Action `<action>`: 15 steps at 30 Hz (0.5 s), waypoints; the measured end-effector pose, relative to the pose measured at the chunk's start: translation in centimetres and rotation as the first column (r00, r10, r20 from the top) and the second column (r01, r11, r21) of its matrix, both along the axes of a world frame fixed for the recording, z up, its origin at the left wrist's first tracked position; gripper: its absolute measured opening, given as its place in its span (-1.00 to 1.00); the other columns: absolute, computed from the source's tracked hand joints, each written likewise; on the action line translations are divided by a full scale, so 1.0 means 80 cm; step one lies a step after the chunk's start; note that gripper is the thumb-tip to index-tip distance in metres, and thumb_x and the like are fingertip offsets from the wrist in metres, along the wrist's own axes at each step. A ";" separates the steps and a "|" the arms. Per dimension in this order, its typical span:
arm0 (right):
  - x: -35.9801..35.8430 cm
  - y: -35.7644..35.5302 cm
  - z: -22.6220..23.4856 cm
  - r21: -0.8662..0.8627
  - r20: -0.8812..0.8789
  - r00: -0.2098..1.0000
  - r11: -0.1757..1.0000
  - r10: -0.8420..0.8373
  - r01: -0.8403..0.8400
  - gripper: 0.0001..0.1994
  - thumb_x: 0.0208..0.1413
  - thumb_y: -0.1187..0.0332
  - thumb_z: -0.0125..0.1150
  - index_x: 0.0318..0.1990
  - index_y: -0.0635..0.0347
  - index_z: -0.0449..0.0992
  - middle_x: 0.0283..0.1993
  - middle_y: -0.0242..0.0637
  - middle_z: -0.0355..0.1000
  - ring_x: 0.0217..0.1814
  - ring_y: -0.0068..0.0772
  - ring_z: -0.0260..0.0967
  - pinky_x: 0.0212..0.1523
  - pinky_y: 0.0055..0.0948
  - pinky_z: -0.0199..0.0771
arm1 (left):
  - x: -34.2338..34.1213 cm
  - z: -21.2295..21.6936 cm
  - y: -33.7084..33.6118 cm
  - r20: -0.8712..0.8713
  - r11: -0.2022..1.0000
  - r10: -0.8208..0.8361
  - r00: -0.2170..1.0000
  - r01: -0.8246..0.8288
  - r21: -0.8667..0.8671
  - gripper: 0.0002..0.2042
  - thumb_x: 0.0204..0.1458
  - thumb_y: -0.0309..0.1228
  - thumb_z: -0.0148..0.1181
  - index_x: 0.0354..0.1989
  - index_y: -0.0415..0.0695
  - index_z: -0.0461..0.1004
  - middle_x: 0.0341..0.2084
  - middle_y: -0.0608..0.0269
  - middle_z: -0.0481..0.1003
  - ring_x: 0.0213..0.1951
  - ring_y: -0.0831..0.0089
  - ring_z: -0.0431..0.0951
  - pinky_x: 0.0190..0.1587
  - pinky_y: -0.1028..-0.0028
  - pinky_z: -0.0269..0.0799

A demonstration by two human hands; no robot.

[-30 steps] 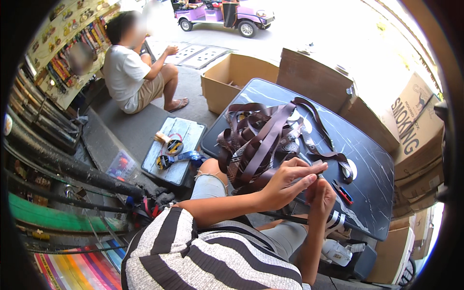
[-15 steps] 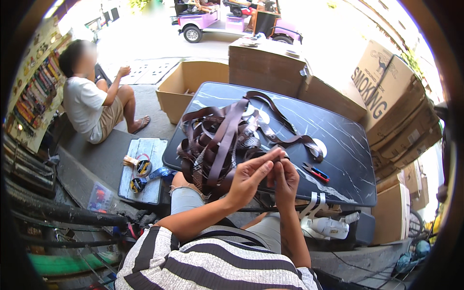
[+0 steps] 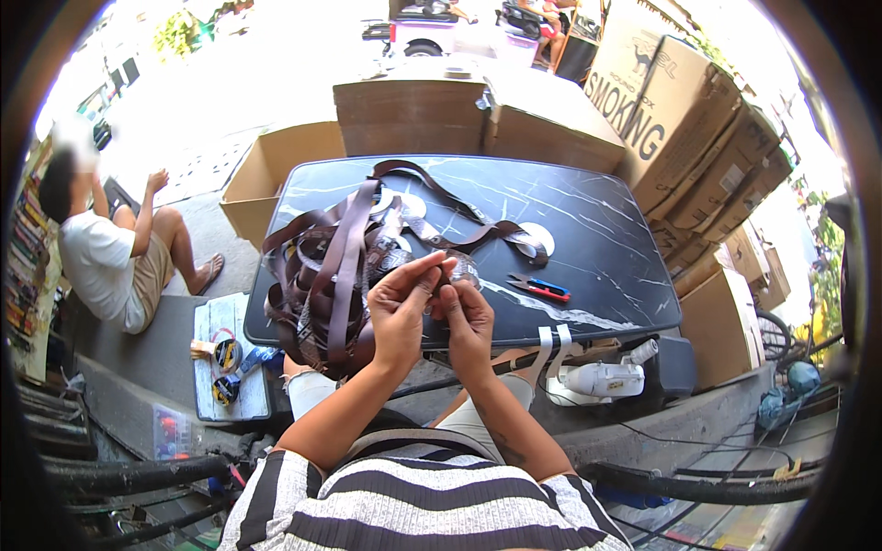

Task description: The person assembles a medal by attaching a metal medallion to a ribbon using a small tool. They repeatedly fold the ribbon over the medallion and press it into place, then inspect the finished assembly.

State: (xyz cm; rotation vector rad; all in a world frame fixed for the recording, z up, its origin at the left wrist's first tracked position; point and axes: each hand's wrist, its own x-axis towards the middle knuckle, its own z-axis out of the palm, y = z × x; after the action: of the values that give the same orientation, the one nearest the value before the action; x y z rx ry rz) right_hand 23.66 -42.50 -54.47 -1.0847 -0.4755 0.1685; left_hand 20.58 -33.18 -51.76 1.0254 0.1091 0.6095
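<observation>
My left hand (image 3: 400, 317) and my right hand (image 3: 467, 323) meet over the near edge of the black table (image 3: 588, 220), fingertips pinched close together. Brown ribbon strap (image 3: 464, 269) with pale print shows just behind the fingers and seems to run into them; the exact piece in the pinch is mostly hidden. To the left lies a large tangled heap of brown straps (image 3: 335, 266), some hanging over the table's edge. One strap trails across the table to a white disc (image 3: 536, 242). Small cutters (image 3: 540, 286) with red and blue handles lie right of my hands.
Cardboard boxes (image 3: 409, 115) stand behind the table, with a tall stack (image 3: 689, 129) at the right. A person (image 3: 110, 248) sits at the left, near a small white-topped stand (image 3: 209, 367) holding tape rolls. A white appliance (image 3: 602, 379) sits below the table's right front.
The whole view has swung rightward, so the table and heap appear farther left. My hands stay pinched together, with the fingers slightly shifted. The purple vehicle now shows only partly.
</observation>
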 end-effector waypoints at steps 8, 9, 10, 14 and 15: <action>0.003 0.001 -0.004 0.031 -0.026 1.000 0.999 -0.015 0.016 -0.82 0.39 0.33 0.11 -0.23 0.23 0.51 -0.37 -0.51 0.43 -0.31 -0.75 0.29 -0.26 -0.68 0.29 | 0.007 0.004 -0.002 -0.024 0.997 -0.037 0.999 0.036 -0.075 -0.80 0.24 -0.59 0.16 -0.01 -0.30 0.60 -0.15 0.03 0.65 -0.15 0.50 0.65 -0.18 0.63 0.54; 0.004 0.001 -0.004 0.037 -0.034 0.999 0.999 -0.010 0.012 -0.82 0.40 0.32 0.10 -0.24 0.22 0.50 -0.38 -0.51 0.43 -0.32 -0.75 0.29 -0.26 -0.68 0.28 | 0.008 0.005 -0.002 -0.056 0.995 -0.045 0.997 0.040 -0.094 -0.80 0.24 -0.59 0.16 -0.01 -0.30 0.60 -0.15 0.03 0.65 -0.15 0.50 0.65 -0.17 0.63 0.54; 0.006 0.000 -0.003 0.042 -0.047 0.999 0.999 -0.005 0.007 -0.81 0.40 0.31 0.09 -0.25 0.22 0.50 -0.39 -0.51 0.43 -0.32 -0.75 0.28 -0.26 -0.67 0.27 | 0.009 0.006 -0.001 -0.063 0.993 -0.058 0.996 0.051 -0.108 -0.79 0.23 -0.59 0.17 0.00 -0.31 0.59 -0.14 0.03 0.65 -0.14 0.48 0.65 -0.14 0.61 0.54; 0.013 -0.013 0.004 -0.093 0.021 1.000 0.995 0.020 -0.018 -0.72 0.46 0.22 -0.03 -0.25 0.17 0.48 -0.37 -0.49 0.41 -0.33 -0.74 0.25 -0.27 -0.67 0.23 | 0.008 0.009 0.009 -0.022 0.990 -0.123 0.992 0.124 0.061 -0.74 0.24 -0.58 0.15 0.08 -0.33 0.54 -0.08 0.02 0.63 -0.09 0.50 0.63 -0.09 0.61 0.53; 0.012 -0.015 0.006 -0.082 0.029 0.999 0.996 0.035 -0.033 -0.72 0.47 0.23 -0.05 -0.25 0.19 0.48 -0.36 -0.46 0.42 -0.31 -0.73 0.29 -0.24 -0.66 0.27 | 0.008 0.009 0.010 0.026 0.985 -0.133 0.991 0.129 0.114 -0.72 0.25 -0.57 0.14 0.11 -0.32 0.53 -0.06 0.03 0.63 -0.10 0.52 0.62 -0.10 0.62 0.53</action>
State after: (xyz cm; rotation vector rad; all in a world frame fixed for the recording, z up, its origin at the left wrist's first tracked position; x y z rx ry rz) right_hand 24.66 -43.69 -54.00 -1.1604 -0.5182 0.2030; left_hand 21.23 -32.37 -51.03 1.1208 -0.0227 0.5174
